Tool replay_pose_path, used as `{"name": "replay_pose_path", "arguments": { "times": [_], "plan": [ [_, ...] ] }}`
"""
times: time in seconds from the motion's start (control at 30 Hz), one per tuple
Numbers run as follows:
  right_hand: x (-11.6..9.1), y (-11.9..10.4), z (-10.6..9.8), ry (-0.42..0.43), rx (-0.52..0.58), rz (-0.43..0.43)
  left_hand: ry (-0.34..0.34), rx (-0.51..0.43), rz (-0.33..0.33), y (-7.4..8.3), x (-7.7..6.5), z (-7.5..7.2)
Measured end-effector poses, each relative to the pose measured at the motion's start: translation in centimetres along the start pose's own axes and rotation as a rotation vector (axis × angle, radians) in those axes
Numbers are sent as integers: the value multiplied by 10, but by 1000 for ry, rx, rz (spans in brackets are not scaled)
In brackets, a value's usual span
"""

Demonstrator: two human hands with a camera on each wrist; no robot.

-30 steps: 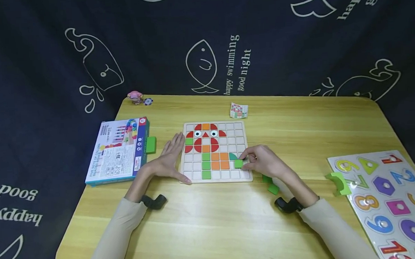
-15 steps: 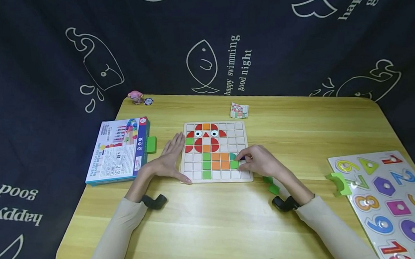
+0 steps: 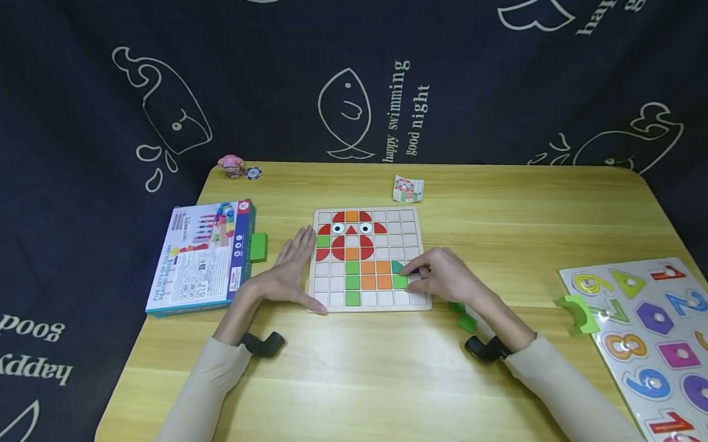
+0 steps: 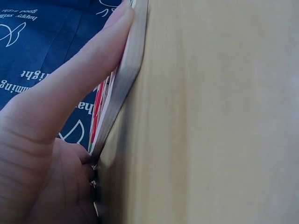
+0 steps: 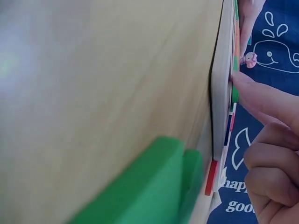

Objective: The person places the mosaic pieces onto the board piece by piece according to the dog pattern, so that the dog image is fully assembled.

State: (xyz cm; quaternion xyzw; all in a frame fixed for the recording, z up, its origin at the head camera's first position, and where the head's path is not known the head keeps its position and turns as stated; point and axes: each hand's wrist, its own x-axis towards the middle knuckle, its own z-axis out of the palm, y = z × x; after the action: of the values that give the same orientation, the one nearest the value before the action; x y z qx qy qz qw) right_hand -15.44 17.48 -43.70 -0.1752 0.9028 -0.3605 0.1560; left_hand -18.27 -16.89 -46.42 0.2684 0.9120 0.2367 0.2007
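Observation:
A pale wooden grid board [image 3: 398, 235] lies mid-table, with red, orange and green tiles set in its squares as a bird-like figure. My left hand [image 3: 281, 276] rests spread along its left edge, thumb at the near left corner. My right hand [image 3: 447, 275] is over the board's right side, thumb and forefinger at a green square tile [image 3: 400, 281], which they pinch. That tile sits below a teal quarter-round tile [image 3: 396, 267] and right of the orange squares. In the right wrist view, a fingertip [image 5: 243, 83] touches the board's edge tile, and the other fingers are curled.
Green blocks [image 3: 467, 322] lie by my right wrist. A small picture card [image 3: 408, 188] is behind the board. At left are a toy box [image 3: 200, 259] and a green block [image 3: 258, 247]. A number puzzle [image 3: 666, 338] and a green arch block [image 3: 578, 314] are at right.
My right hand has shifted slightly left, bringing the green square tile against the orange squares, under the teal tile. Over the last half second both hands look still.

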Motion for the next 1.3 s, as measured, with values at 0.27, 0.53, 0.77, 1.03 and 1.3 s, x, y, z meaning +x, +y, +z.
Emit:
{"name": "replay_pose_path", "arguments": {
  "times": [0.27,0.53,0.77,1.03,1.3],
  "plan": [
    [3,3,-3,-47,104,27,0,-2,0,-1,2,1],
    [-34,16,-31,23,47,55,8,1,11,0,2,0],
    [-81,40,-36,-66,92,309,9,-8,13,2,-1,0],
    [-92,46,-22,-94,137,258,9,-4,14,0,0,0],
    [-91,47,-25,-43,43,273,4,-1,2,-1,0,0]
  ]
}}
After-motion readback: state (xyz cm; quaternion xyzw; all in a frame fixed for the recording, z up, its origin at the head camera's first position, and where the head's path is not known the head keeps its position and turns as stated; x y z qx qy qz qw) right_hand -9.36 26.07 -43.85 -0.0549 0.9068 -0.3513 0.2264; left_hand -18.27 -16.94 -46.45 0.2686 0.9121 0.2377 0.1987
